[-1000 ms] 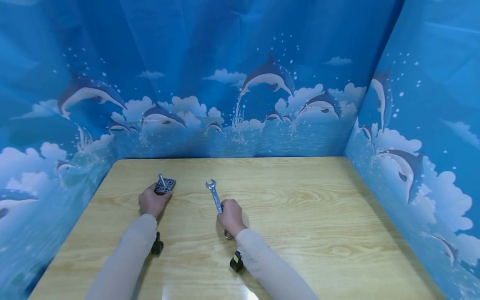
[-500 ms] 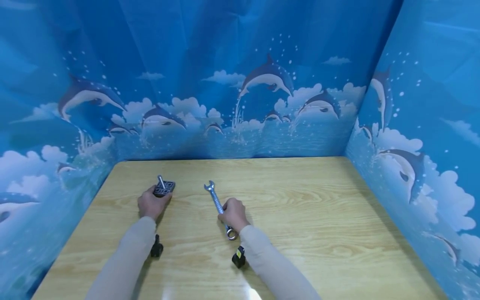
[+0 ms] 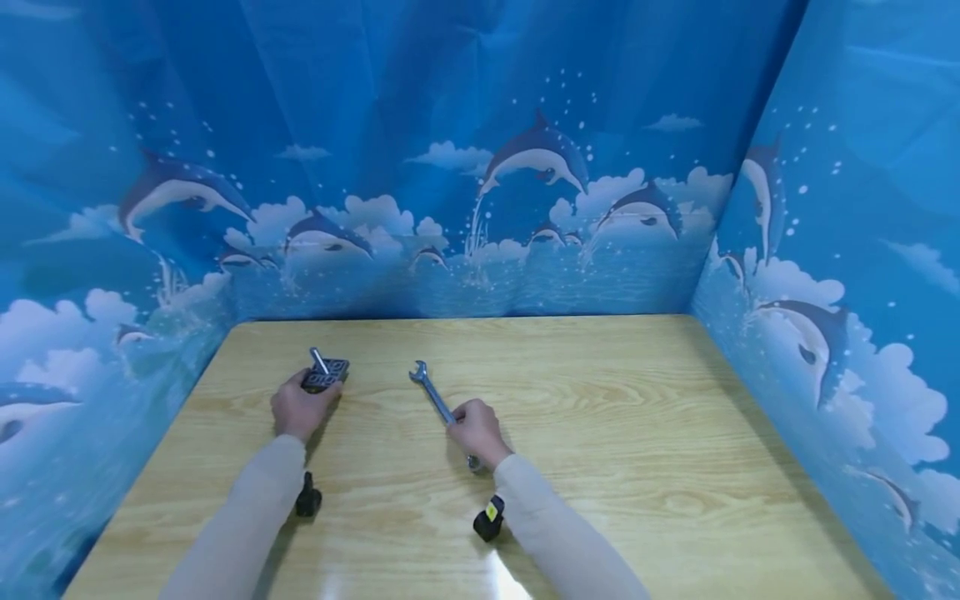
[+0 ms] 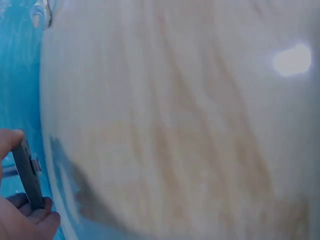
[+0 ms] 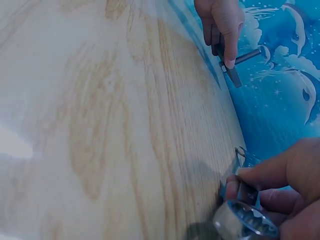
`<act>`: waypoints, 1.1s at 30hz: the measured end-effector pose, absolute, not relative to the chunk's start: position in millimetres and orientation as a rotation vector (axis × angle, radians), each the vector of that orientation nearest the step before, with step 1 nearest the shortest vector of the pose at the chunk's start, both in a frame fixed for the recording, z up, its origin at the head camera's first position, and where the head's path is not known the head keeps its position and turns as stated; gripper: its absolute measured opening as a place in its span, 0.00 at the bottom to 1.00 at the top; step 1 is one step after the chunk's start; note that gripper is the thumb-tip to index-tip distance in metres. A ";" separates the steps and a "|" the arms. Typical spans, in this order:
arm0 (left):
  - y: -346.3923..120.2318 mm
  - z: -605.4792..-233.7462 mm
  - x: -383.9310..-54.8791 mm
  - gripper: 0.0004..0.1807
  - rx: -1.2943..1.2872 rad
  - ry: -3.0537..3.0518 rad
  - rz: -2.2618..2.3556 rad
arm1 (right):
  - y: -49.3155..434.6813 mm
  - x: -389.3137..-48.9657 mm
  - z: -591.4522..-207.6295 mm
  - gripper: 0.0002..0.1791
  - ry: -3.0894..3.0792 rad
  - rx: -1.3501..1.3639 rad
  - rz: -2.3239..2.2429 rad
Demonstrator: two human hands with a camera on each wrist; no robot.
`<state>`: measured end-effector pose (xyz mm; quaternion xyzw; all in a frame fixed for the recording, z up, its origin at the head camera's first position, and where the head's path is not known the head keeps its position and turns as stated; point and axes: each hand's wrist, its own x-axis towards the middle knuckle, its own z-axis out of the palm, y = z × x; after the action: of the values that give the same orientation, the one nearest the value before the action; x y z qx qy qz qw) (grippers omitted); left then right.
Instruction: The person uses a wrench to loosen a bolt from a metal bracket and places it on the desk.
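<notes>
My left hand [image 3: 300, 408] grips a dark flat block [image 3: 330, 375] with a light square pattern on its face, at the far left of the table. A silver bolt [image 3: 319, 361] stands up out of that block; in the left wrist view its head or a nut [image 4: 36, 165] shows on the block's other side. To the right, my right hand [image 3: 480, 431] pinches a silver combination wrench [image 3: 435, 395] around its shank. The wrench's open end points away toward the block's side, while its ring end [image 5: 240, 220] sits by my palm. Wrench and block are apart.
Both hands are above a wood-grain table [image 3: 600, 417]. Blue dolphin-print curtains [image 3: 450, 167] enclose its back and sides. A small black device [image 3: 489, 518] hangs at the right wrist, another black device [image 3: 308, 497] at the left.
My right hand has shifted a little to the right with the wrench, whose shank now slants more. My left hand has drifted slightly left, still holding the block and bolt.
</notes>
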<state>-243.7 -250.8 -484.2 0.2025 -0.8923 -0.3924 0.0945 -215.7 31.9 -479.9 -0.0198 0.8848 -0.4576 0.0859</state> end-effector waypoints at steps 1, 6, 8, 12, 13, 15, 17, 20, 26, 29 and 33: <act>-250.9 -483.4 -243.8 0.40 0.607 -2.641 -1.174 | 33.2 -215.2 -480.1 0.09 2.627 -0.059 -1.377; -249.6 -475.4 -242.2 0.41 0.636 -2.604 -1.286 | 43.4 -213.0 -482.9 0.09 2.563 -0.074 -1.447; -248.8 -470.9 -239.9 0.42 0.636 -2.573 -1.379 | 48.3 -212.1 -483.7 0.09 2.538 -0.081 -1.478; -246.7 -462.1 -234.7 0.40 0.633 -2.479 -1.576 | 56.5 -211.5 -483.1 0.09 2.496 -0.125 -1.554; -245.7 -460.3 -233.8 0.40 0.628 -2.456 -1.614 | 58.3 -211.4 -482.2 0.09 2.483 -0.139 -1.574; -243.1 -457.4 -232.7 0.39 0.622 -2.421 -1.678 | 61.6 -211.4 -481.2 0.09 2.457 -0.155 -1.601; -239.9 -455.6 -232.7 0.38 0.616 -2.392 -1.734 | 64.9 -211.2 -479.2 0.09 2.431 -0.165 -1.617; -234.7 -452.3 -232.8 0.37 0.583 -2.372 -1.809 | 69.3 -210.4 -475.9 0.10 2.386 -0.173 -1.639; -224.7 -441.6 -230.2 0.36 0.486 -2.379 -1.940 | 76.6 -208.3 -471.1 0.12 2.342 -0.186 -1.677; -220.6 -436.2 -228.2 0.33 0.429 -2.345 -2.046 | 80.5 -207.7 -470.8 0.13 2.340 -0.188 -1.692; -216.2 -432.6 -225.5 0.35 0.387 -2.283 -2.228 | 86.6 -207.0 -471.1 0.14 2.345 -0.184 -1.710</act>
<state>-225.5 -216.2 -432.6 0.1205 -0.7101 -0.6928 -0.0359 -207.0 86.6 -471.1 -0.0629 0.8008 -0.5841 0.1165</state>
